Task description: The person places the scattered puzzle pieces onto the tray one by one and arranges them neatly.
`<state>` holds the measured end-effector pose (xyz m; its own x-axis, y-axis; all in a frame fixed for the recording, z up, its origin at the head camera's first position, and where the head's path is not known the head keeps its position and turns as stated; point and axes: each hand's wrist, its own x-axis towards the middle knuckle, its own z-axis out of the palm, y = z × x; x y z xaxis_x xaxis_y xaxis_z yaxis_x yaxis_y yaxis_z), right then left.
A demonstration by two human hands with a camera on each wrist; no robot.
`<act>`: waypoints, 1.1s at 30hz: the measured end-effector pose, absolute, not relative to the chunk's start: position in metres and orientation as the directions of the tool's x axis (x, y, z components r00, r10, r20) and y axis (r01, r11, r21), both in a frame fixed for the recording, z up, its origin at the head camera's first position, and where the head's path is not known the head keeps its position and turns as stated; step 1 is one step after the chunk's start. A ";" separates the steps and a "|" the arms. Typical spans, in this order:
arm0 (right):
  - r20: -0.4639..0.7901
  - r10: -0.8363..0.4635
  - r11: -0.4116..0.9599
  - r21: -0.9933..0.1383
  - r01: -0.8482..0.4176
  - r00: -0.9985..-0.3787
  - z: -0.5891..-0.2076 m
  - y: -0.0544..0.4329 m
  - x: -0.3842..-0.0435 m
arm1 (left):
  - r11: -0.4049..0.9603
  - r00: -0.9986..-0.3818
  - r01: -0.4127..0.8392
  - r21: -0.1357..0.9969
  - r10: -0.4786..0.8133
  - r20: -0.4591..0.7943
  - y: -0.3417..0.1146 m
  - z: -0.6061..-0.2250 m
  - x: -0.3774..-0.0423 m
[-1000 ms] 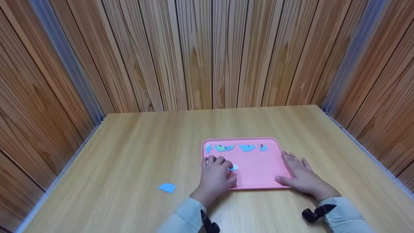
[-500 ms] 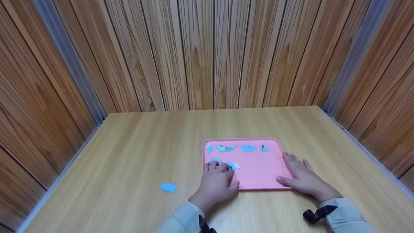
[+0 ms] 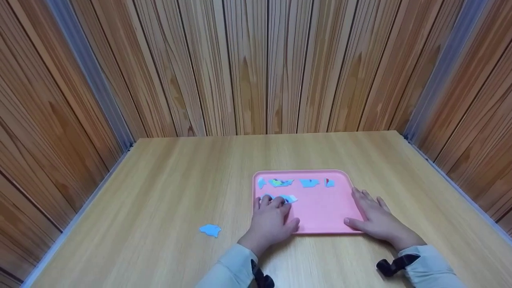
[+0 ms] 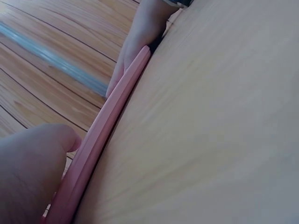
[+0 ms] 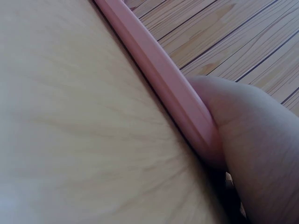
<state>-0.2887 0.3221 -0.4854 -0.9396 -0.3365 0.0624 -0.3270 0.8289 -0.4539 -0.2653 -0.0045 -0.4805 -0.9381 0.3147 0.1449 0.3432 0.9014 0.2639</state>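
Observation:
In the head view a pink tray point(image 3: 320, 212) lies on the table, with small blue puzzle-like pieces in it. Over its left part is my left hand point(image 3: 270, 224), its bent fingertips on or right beside a blue-and-white piece point(image 3: 291, 198); another blue piece just left of that is mostly hidden under the fingers. My right hand point(image 3: 374, 218) rests along the tray's right side, fingers outstretched outside the rim and thumb over the near corner. Both wrist views show mainly the tray's pink side wall point(image 4: 100, 130) and part of a hand.
Along the tray's far edge lie a small light-blue piece point(image 3: 261, 183), a blue-and-yellow piece point(image 3: 281, 183), a blue piece point(image 3: 309, 183) and a blue piece with red point(image 3: 329, 183). A loose blue piece point(image 3: 210, 230) is on the table point(image 3: 160, 192), left of the tray.
My left fingertips have shifted slightly, and the blue-and-white piece has moved toward the far side of the tray. The right hand keeps its place at the tray's edge.

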 end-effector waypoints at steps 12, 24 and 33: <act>0.038 -0.322 0.842 -0.446 -0.304 -0.946 -0.485 0.325 -0.290 | 0.894 -0.942 0.332 0.301 0.296 0.161 -0.001 -0.479 -0.272; 0.075 -0.342 0.828 -0.447 -0.339 -0.937 -0.484 0.327 -0.288 | 0.883 -0.934 0.351 0.311 0.308 0.181 0.000 -0.480 -0.270; 0.054 -0.334 0.831 -0.455 -0.321 -0.941 -0.485 0.322 -0.289 | 0.850 -0.942 0.325 0.415 0.251 0.224 -0.015 -0.468 -0.263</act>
